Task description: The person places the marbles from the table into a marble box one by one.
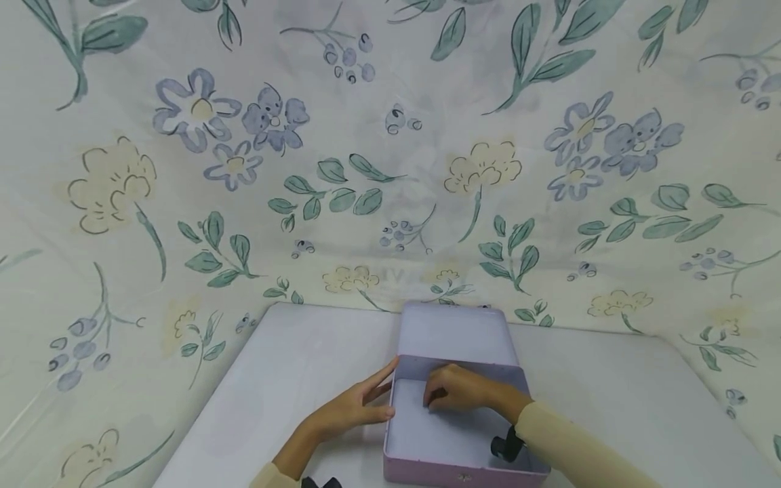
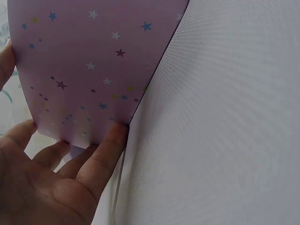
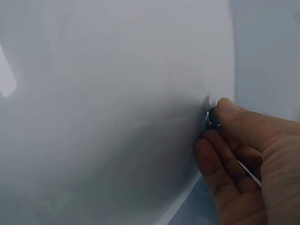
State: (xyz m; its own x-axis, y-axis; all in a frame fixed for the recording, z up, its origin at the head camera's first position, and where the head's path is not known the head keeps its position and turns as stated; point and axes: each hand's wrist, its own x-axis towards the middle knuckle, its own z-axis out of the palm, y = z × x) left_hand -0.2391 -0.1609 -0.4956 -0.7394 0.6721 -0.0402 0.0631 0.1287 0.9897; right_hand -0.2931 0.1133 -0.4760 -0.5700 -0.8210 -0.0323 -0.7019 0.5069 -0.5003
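A pink box [image 1: 427, 469] with a lavender inside lies on the table, its lid [image 1: 454, 333] tipped back at the far side. Against the box's left wall rest the straight fingers of my left hand [image 1: 348, 410]. Small stars cover that outer wall [image 2: 93, 61] in the left wrist view. Inside the box, my right hand [image 1: 460, 390] is low over the bottom, fingertips near the left half. Thumb and fingers pinch a small shiny dark-blue object [image 3: 214, 117] in the right wrist view. Its kind cannot be made out, being mostly covered by the fingers.
A white table [image 1: 317, 339] surrounds the box. Behind it hangs a sheet [image 1: 415, 163] printed with flowers and leaves. A black wrist camera [image 1: 508, 447] on the right arm sits over the box's right front corner.
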